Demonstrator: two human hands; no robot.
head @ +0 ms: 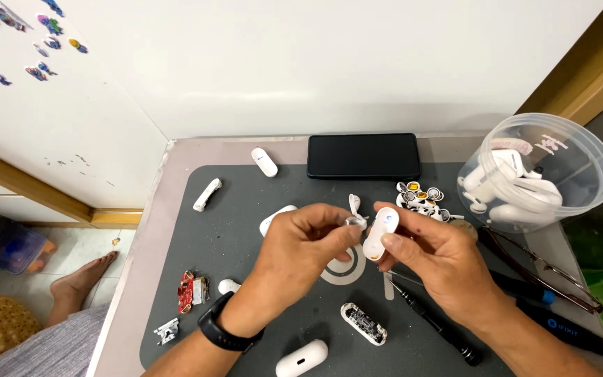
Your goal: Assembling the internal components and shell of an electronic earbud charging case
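Note:
My left hand (301, 248) pinches a small white earbud (354, 210) between thumb and fingertips, above the middle of the dark grey mat (246, 209). My right hand (427, 255) grips a white oval case shell (381, 232), held upright and touching the earbud. Both hands meet over a white ring mark on the mat. A black watch sits on my left wrist.
A black phone (363, 156) lies at the mat's far edge. White shell parts (264, 162), a red circuit board (187, 291), an opened case (363, 323), small round parts (422, 197), a black screwdriver (434, 327), glasses (546, 269) and a clear tub (539, 171) surround the hands.

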